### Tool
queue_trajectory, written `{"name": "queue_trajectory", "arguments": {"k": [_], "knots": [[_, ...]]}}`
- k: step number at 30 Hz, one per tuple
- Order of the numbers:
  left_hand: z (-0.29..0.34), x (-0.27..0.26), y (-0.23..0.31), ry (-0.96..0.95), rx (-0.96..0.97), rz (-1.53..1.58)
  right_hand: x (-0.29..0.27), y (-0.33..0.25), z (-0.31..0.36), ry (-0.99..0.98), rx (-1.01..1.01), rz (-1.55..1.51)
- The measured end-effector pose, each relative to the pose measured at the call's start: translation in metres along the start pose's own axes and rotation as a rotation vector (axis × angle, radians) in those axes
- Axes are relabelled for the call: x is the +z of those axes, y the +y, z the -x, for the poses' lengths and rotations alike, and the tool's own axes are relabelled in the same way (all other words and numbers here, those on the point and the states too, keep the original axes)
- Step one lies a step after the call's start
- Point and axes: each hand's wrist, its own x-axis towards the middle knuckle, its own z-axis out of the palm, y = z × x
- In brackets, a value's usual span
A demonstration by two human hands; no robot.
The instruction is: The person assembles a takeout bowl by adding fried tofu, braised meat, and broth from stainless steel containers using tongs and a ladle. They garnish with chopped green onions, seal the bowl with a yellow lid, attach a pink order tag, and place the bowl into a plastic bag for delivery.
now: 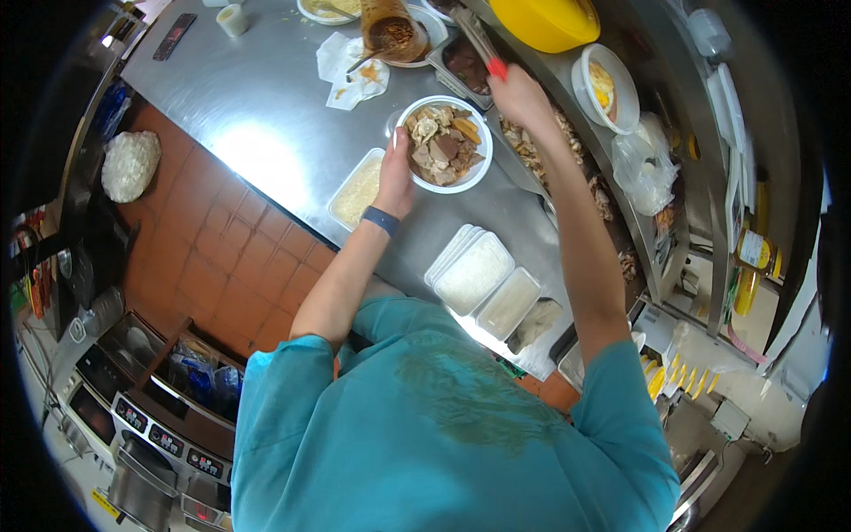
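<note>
My left hand (pixel 396 182), with a dark band on its wrist, grips the rim of a round white bowl (pixel 487 152). Chopped meat (pixel 434 142) in pale and brown pieces fills the bowl. Farther right, my right hand (pixel 523 99) is closed around the red grip of metal tongs (pixel 479 40), which reach toward the far edge of the view. Under and beside them is a metal pan (pixel 454 86) holding dark reddish-brown pieces. A rectangular tub of white rice (pixel 357 191) sits against my left hand's side.
Stacked white tubs (pixel 474 272) stand on the steel table (pixel 275 106) near my body. Trays of cut meat (pixel 532 155) line the right side. A brown-stained container (pixel 387 35) and crumpled paper (pixel 350 71) lie far off. A shelf holds a white bowl (pixel 628 97) and yellow basin (pixel 545 22).
</note>
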Motion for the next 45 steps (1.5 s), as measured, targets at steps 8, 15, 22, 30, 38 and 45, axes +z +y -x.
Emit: {"name": "queue_trajectory", "arguments": {"k": [8, 15, 22, 30, 38, 45], "knots": [[0.051, -0.003, 0.011, 0.035, 0.033, 0.085, 0.057, -0.061, -0.126, -0.064, 0.034, -0.052], [0.053, -0.021, 0.018, 0.013, 0.081, 0.095, 0.059, -0.024, -0.097, -0.049, 0.075, -0.037], [0.054, -0.026, 0.026, -0.028, 0.060, 0.141, 0.044, -0.007, -0.062, -0.046, 0.120, 0.002], [0.081, -0.031, 0.022, 0.002, 0.078, 0.103, 0.046, -0.040, -0.107, -0.041, 0.004, 0.089], [0.103, -0.035, 0.030, 0.035, 0.120, 0.049, 0.064, -0.029, -0.161, -0.059, 0.044, -0.020], [0.075, -0.043, 0.026, -0.007, 0.104, 0.122, 0.051, 0.022, 0.041, -0.146, 0.144, -0.966]]}}
